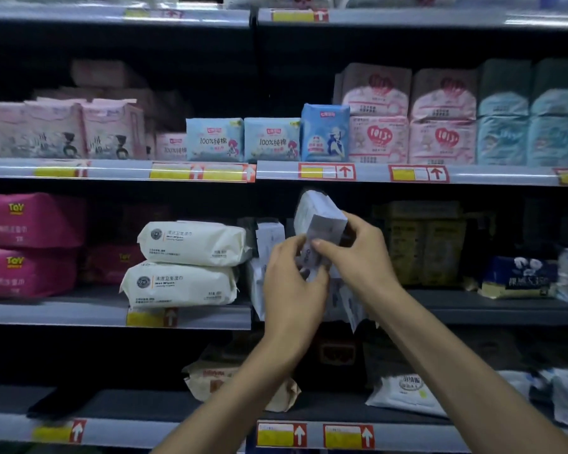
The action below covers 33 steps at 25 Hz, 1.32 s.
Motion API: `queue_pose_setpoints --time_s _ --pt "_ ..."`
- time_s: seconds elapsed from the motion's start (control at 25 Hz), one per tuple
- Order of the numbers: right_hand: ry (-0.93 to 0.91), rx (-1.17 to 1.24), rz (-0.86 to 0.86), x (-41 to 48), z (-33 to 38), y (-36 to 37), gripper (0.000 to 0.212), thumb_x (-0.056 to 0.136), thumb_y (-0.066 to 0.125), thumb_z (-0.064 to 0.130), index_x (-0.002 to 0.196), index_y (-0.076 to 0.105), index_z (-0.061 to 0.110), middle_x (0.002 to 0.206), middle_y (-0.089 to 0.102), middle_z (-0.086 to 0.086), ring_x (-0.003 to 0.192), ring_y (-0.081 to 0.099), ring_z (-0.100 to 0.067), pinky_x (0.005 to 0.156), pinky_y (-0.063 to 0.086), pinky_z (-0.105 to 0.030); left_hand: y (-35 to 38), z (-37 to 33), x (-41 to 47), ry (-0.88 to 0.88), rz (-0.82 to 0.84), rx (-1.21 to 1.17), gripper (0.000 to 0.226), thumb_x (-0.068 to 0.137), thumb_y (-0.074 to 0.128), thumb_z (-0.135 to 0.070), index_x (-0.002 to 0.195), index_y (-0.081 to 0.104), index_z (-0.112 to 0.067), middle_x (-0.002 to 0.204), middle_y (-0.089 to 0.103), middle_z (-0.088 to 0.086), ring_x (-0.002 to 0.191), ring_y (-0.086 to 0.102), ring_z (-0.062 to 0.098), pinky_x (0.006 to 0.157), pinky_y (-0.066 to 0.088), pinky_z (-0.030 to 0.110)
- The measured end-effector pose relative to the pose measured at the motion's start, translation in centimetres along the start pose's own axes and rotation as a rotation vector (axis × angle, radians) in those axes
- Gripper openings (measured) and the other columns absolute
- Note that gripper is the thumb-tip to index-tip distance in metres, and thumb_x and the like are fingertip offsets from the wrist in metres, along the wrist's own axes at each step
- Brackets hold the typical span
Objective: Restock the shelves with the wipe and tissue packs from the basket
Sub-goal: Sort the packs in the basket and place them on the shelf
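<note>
head view: the landmark is the stack of two white wet-wipe packs (184, 260) on the middle shelf (79, 314). just to the right of that stack, both hands meet in front of the same shelf. the right hand (358, 257) grasps a small white pack (318, 216), fingers curled over its far side and thumb on its near face; the pack is tilted, its top leaning left and up toward the shelf edge above. the left hand (292, 280) has its fingers curled on the lower end of the white packaging, pinching it; blur hides whether this is the same pack or a second one. more small white packs (271, 234) stand between the stack and the hands. left of the stack lie pink packs (27, 244). well to the right of it stand olive-yellow packs (423, 244), then a dark blue tissue pack (518, 276). above the stack, on the next shelf up, sit light blue packs (243, 139). below the stack and to its right lies a beige pack (210, 378).
</note>
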State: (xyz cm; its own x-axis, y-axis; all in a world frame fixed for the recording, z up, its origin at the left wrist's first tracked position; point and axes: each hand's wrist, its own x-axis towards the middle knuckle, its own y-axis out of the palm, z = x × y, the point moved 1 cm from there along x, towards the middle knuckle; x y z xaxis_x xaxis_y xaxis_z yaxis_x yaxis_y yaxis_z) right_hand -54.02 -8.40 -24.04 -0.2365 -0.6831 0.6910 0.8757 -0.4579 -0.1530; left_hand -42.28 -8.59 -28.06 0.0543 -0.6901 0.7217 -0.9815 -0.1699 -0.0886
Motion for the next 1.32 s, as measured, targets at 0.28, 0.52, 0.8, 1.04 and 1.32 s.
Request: queue_pose_setpoints --time_s 0.28,0.52,0.8,1.04,1.32 --pt "0.047 -0.324 0.172 2.6 -4.7 1.6 0.058 0.091 0.073 0.011 0.144 0.053 0.024 0.123 0.07 0.001 0.112 0.069 -0.02 0.081 0.06 -0.032 -2.6 3.0 -0.7 -0.296 0.32 0.2 0.034 0.094 0.061 -0.012 0.125 0.068 -0.024 0.086 0.073 -0.003 0.074 0.074 0.015 0.064 0.056 0.027" --pt "0.055 -0.365 0.18 0.2 -3.8 -0.7 0.081 0.094 0.075 0.015 0.161 0.031 0.025 0.145 0.059 -0.002 0.135 0.055 -0.02 0.08 0.048 -0.017 -5.0 4.7 -2.1 -0.26 0.356 0.141 0.029 0.093 0.071 -0.023 0.12 0.069 -0.033 0.101 0.07 -0.005 0.08 0.071 0.004 0.059 0.053 0.019" --pt "0.037 -0.535 0.284 -7.2 -1.2 -6.0 0.087 0.088 0.079 0.04 0.16 0.031 0.036 0.156 0.045 0.005 0.145 0.042 -0.016 0.112 0.045 -0.038 -6.8 3.4 -4.0 -0.018 0.521 0.514 0.081 0.084 0.068 -0.067 0.155 0.034 -0.047 0.156 0.039 -0.02 0.142 0.042 0.004 0.113 0.042 0.038" --pt "0.116 -0.966 0.604 -11.3 -3.9 -8.5 0.129 0.074 0.073 0.077 0.162 -0.015 0.041 0.172 -0.021 0.0 0.157 -0.027 -0.025 0.13 -0.002 -0.048 -6.3 1.9 -6.8 0.101 0.703 0.832 0.112 0.075 0.056 -0.089 0.161 -0.005 -0.05 0.173 0.001 -0.014 0.159 0.014 0.015 0.126 0.026 0.041" --pt "0.222 -0.972 0.814 -17.3 -8.5 -10.0 0.145 0.066 0.077 0.08 0.155 -0.031 0.045 0.163 -0.042 0.004 0.148 -0.043 -0.023 0.125 -0.013 -0.045 -6.0 5.7 -12.6 0.047 0.819 0.86 0.113 0.069 0.047 -0.098 0.159 -0.006 -0.054 0.168 0.011 -0.023 0.149 0.034 0.009 0.111 0.043 0.034"
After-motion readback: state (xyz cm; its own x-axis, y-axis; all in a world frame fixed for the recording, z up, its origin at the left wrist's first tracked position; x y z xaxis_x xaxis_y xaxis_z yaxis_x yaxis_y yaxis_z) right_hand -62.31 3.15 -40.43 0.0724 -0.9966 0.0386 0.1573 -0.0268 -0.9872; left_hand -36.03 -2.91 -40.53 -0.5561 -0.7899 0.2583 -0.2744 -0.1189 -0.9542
